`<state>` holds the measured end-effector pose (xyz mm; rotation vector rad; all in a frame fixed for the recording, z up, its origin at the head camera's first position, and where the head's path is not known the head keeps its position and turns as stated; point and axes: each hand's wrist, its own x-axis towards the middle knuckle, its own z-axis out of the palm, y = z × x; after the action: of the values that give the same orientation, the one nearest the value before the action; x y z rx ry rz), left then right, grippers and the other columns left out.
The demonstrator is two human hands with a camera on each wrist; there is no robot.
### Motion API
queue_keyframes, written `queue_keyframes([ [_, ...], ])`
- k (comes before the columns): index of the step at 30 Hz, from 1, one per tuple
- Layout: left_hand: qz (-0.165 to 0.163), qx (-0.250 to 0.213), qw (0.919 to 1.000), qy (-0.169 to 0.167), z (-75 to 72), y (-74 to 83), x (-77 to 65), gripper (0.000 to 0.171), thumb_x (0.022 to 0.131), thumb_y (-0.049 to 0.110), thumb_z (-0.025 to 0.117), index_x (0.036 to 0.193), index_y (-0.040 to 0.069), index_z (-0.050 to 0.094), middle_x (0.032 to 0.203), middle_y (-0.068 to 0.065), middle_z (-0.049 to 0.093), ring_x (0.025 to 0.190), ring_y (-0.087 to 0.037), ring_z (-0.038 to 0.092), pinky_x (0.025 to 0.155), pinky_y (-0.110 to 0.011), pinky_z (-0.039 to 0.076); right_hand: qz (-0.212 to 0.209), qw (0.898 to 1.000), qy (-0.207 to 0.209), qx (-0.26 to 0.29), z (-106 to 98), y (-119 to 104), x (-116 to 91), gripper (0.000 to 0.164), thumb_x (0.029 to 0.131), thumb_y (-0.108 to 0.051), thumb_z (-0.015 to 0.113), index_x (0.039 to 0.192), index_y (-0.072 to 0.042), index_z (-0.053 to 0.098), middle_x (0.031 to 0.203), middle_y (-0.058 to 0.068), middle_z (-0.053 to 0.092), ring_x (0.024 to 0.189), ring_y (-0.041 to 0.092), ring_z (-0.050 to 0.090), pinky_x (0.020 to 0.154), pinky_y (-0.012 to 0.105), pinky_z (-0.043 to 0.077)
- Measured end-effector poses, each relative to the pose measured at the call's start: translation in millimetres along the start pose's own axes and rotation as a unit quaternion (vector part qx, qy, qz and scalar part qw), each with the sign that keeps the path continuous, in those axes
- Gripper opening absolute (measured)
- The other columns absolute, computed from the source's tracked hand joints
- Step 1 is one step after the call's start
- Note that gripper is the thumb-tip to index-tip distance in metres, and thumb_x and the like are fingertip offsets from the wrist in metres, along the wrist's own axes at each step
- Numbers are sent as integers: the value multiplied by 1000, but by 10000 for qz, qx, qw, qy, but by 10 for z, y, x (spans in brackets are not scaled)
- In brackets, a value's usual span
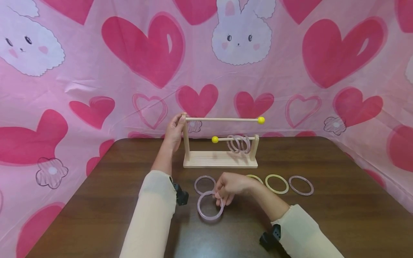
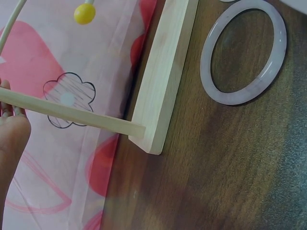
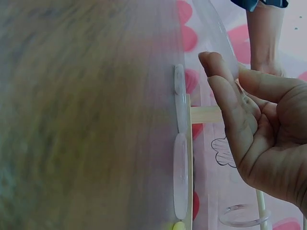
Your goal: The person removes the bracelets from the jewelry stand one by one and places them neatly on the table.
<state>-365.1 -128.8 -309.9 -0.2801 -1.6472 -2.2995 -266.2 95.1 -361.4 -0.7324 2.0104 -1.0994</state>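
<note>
My right hand (image 1: 233, 186) pinches a translucent lilac bangle (image 1: 210, 218) between thumb and fingers. In the right wrist view this bangle (image 3: 221, 29) is tilted above the tabletop. Just behind it, another lilac bangle (image 1: 196, 185) lies flat on the table. My left hand (image 1: 174, 133) grips the top of the tall post (image 1: 186, 141) of a wooden stand (image 1: 222, 163). The stand has a bare upper rod (image 1: 222, 119) and a shorter lower rod (image 1: 222, 139), each tipped with a yellow ball. Several lilac bangles (image 1: 238, 144) hang on the lower rod, near its short post.
To the right of my right hand lie a yellow bangle (image 1: 276, 175), a lilac bangle (image 1: 301, 194) and a second yellow bangle (image 1: 256, 177), partly hidden by my wrist. The dark wooden table (image 1: 338, 215) meets a pink heart-patterned cloth (image 1: 200, 71) behind the stand.
</note>
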Motion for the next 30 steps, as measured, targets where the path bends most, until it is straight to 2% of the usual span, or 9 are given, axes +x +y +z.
queue_keyframes([
  [4, -36, 13, 10000, -42, -2, -4, 0, 11, 97, 13, 47, 100, 19, 56, 93, 6, 59, 93, -13, 48, 79, -24, 37, 95, 9998, -179, -93, 29, 3, -4, 12, 88, 1, 56, 84, 8, 65, 71, 13, 67, 57, 13, 62, 53, 26, 52],
  [10, -26, 27, 10000, -65, -2, -7, 3, 13, 98, 14, 47, 97, 23, 56, 88, 10, 58, 93, -13, 48, 76, -24, 37, 27, 9988, -94, -480, 75, -11, 4, 12, 87, 0, 58, 82, 5, 67, 70, 10, 67, 58, 15, 64, 54, 29, 53],
  [20, -49, 38, 10000, 51, -8, -11, 4, 10, 97, 13, 48, 99, 19, 56, 94, 6, 58, 92, -10, 50, 79, -24, 38, 37, 9943, 94, -1058, 154, -31, 48, 13, 84, 3, 59, 74, 0, 68, 64, 6, 66, 55, 15, 64, 49, 28, 51],
  [30, 10, -33, 10000, 4, -5, -20, 4, 11, 97, 12, 47, 102, 17, 55, 103, -3, 57, 94, -9, 50, 85, -25, 36, 54, 9836, 722, -1649, 197, -55, 85, 15, 77, 4, 63, 66, -5, 68, 52, 3, 61, 45, 12, 60, 44, 26, 49],
])
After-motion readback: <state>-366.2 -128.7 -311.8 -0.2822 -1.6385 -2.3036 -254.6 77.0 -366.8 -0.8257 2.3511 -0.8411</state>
